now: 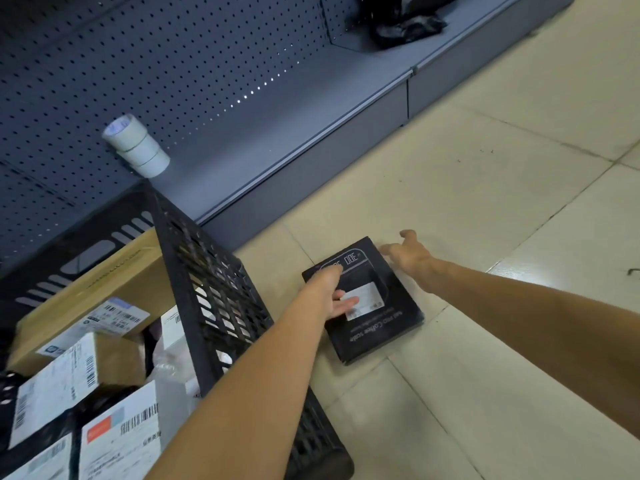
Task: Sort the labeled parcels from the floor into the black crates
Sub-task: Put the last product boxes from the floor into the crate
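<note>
Hands bracket the flat black box [367, 299] on the floor [485, 209]: left hand [332, 289] rests spread on top, right hand [408, 254] opens wide at its far corner, likely to lift it into the crate [214, 289].

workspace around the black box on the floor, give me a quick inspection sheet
surface: pale tiled floor, small dark specks.
job's things: black box with white label flat on floor; black crate beside it, full of labeled parcels.
clutter: tape rolls stacked on shelf; black bag farther along.
grippers: left hand resting on box, fingers straight; right hand open at its far corner.
cables: nothing seen.
surroundings: grey pegboard shelving.
</note>
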The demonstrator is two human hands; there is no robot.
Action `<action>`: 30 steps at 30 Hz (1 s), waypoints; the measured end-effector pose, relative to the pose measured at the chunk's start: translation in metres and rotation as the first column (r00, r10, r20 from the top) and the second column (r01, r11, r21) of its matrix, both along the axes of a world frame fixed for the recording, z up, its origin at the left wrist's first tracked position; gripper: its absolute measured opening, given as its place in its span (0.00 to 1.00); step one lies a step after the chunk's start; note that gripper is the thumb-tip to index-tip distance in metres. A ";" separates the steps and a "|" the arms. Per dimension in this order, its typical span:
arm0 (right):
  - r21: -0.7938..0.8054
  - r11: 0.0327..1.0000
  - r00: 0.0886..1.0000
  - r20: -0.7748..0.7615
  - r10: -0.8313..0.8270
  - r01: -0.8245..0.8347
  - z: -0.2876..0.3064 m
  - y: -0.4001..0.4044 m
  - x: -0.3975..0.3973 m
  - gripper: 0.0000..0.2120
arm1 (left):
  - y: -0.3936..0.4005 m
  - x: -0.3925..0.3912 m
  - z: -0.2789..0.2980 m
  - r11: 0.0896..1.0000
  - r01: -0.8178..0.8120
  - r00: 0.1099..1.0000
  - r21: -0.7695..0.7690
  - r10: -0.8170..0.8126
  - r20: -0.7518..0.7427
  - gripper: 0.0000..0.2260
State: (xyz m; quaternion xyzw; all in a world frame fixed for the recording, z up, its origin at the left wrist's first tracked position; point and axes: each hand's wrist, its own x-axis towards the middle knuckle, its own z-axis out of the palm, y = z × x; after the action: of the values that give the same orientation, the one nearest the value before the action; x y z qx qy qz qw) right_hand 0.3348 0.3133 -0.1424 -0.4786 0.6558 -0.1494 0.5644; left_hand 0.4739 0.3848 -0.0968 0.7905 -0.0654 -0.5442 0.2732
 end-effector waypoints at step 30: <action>-0.139 0.979 0.967 0.228 -0.118 0.152 0.037 0.004 -0.004 0.38 | -0.001 0.017 0.016 0.858 -0.306 0.932 -0.411 0.358 0.053 0.25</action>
State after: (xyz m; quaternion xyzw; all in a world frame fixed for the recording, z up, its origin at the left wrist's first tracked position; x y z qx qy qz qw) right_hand 0.3306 0.3169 -0.1057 -0.4560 0.6073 -0.2899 0.5824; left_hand 0.4909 0.3841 -0.0805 0.7511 -0.0540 -0.4126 0.5126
